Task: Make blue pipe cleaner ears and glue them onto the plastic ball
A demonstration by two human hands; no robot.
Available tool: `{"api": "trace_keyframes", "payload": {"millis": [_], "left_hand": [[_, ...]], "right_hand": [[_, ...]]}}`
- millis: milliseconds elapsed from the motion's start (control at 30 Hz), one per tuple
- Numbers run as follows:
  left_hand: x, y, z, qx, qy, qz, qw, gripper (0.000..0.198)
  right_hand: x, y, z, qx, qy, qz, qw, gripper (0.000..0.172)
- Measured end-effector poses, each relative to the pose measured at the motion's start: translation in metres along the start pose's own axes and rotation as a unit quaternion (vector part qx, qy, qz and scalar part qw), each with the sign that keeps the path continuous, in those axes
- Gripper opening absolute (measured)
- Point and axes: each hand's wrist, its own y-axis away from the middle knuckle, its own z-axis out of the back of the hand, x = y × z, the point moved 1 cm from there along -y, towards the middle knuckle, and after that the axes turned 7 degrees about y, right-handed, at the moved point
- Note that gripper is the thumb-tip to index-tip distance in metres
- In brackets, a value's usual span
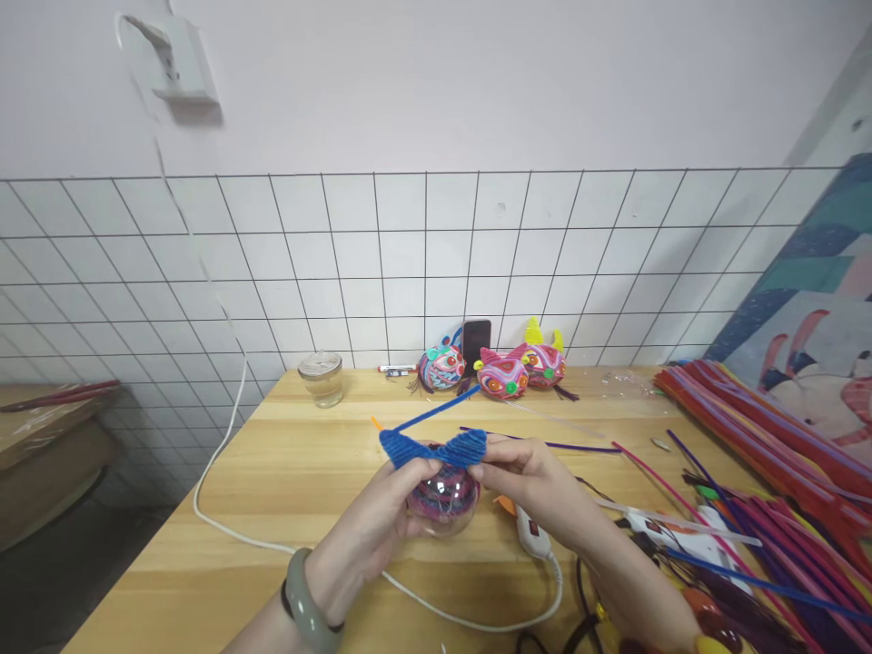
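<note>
Clear ball [442,522] with pink and purple inside is in your hands above the near-middle of the table [272,490]; blue fuzzy piece [465,450], two lobes, sits on top. Left hand [391,509]: fingers curled round the ball's left side, thumb at the blue piece's lower edge. Right hand [521,468]: thumb and fingers closed in a pinch on the right lobe. Blue stem [436,409] angles back from the left lobe; can't tell if attached.

In your way: white power strip [533,534] just right of the ball, partly under your right hand, its cord [490,627] looping in front of you. Purple stem [572,446] lies behind that hand. Right side is cluttered with a stem pile [783,527]. Back edge: three decorated balls [502,374], phone [476,343], and glass [322,380] farther left.
</note>
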Motion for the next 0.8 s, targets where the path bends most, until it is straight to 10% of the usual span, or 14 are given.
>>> {"api": "trace_keyframes", "payload": {"millis": [800], "left_hand": [[-0.002, 0.000, -0.005, -0.065, -0.060, -0.009, 0.996, 0.025]], "right_hand": [[-0.017, -0.003, -0.003, 0.030, -0.061, -0.035, 0.997, 0.025]]}}
